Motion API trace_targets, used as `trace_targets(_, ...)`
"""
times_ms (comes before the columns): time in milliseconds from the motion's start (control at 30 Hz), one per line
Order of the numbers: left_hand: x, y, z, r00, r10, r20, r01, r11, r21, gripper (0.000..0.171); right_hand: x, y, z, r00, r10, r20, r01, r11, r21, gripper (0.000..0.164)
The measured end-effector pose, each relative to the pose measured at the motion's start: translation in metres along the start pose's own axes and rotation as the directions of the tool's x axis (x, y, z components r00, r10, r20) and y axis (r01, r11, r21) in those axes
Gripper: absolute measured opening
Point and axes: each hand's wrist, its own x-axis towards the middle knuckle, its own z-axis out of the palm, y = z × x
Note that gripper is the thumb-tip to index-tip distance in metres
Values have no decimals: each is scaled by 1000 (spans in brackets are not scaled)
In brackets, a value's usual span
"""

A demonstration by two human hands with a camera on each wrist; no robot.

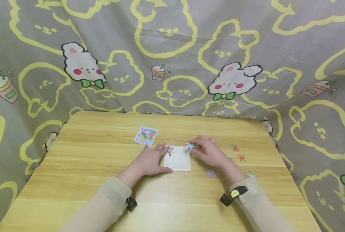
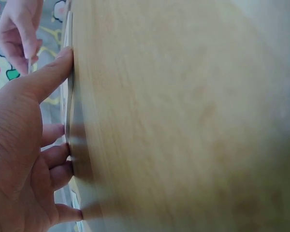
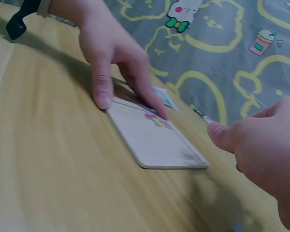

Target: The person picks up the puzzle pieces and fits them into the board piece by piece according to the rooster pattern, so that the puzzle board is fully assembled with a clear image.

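Note:
A white square puzzle board (image 1: 178,162) lies on the table with one colourful piece (image 1: 171,151) set in its upper left corner. My left hand (image 1: 150,161) rests along the board's left side, thumb at the near edge and fingers spread at the far left corner, as the right wrist view also shows. Just above the board's far right corner, my right hand (image 1: 208,151) pinches a puzzle piece (image 1: 188,146) between thumb and fingers. In the right wrist view that piece is mostly hidden behind the thumb (image 3: 222,135).
A printed picture card (image 1: 145,135) lies beyond the left hand. Loose puzzle pieces lie to the right, among them a red one (image 1: 235,147), an orange one (image 1: 241,158) and a purple one (image 1: 211,174). A patterned curtain (image 1: 172,96) hangs behind the table.

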Motion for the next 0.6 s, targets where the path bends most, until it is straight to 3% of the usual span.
trace_targets(600,0,-3,1,1000,7,-1,-7,1000,7,110,18,-8,41,997,21,71,-18,999,-31,36)
